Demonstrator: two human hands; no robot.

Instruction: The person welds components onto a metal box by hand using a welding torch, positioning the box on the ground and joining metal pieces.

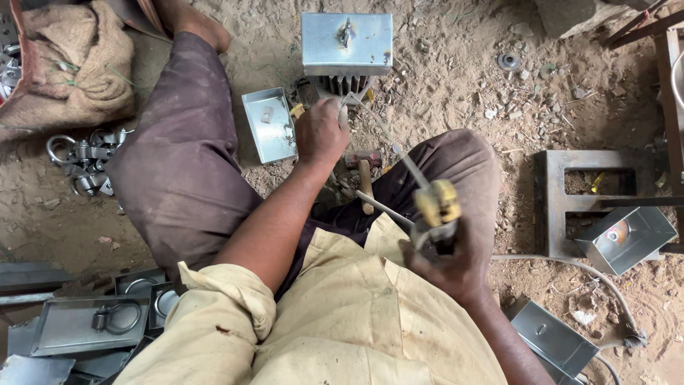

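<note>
I sit on sandy ground with my knees spread. My left hand [322,133] is closed around a small metal piece close to the grey ribbed part [340,84] below a shiny metal box [347,43]. My right hand [450,262] grips a welding electrode holder [437,214] with a yellow head. Its thin rod [388,137] runs up and left toward the ribbed part beside my left hand. A hammer with a wooden handle [365,187] lies between my legs.
A shallow metal tray [268,125] lies left of my hand. Metal rings and clamps [84,160] lie at left, flat trays with ring handles [89,324] at lower left. A steel frame [584,189] and open metal boxes [625,239] stand at right. A cable [605,285] trails right.
</note>
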